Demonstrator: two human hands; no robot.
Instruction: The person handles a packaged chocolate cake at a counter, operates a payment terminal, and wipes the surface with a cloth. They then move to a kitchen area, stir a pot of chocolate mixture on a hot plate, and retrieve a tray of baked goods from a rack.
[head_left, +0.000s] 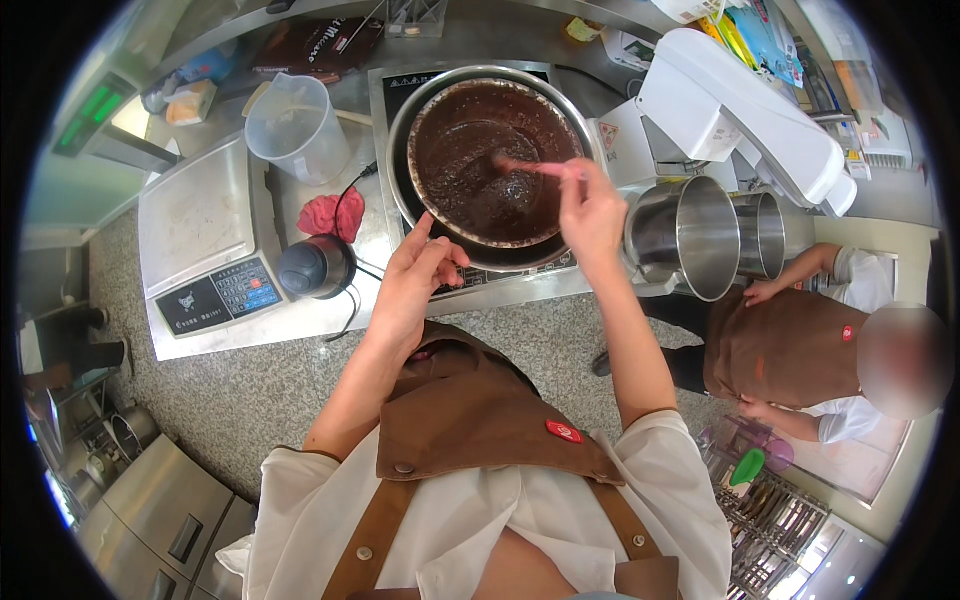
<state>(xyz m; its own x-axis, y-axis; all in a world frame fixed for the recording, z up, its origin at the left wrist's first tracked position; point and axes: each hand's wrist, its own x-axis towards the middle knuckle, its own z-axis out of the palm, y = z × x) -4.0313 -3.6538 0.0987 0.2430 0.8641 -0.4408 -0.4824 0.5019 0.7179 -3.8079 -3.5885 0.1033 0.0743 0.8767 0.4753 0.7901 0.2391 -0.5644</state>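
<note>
A metal bowl holding a dark brown chocolate-like mixture (480, 176) sits inside a larger steel bowl (399, 150), on a black induction cooker (480, 279). My right hand (592, 214) grips the handle of a pink spatula (544, 168), whose blurred head is in the mixture. At the near left rim is my left hand (426, 262), fingers partly spread, the index fingertip at the edge of the bowl; it appears to hold nothing. Left of the bowls lies a crumpled pink cloth (330, 216), beside a dark corded appliance (316, 266).
A digital scale (199, 225) and a plastic measuring jug (296, 131) stand left. Right are a white stand mixer (742, 120) and steel mixing bowls (705, 240). A person in a brown apron (787, 345) stands at the right.
</note>
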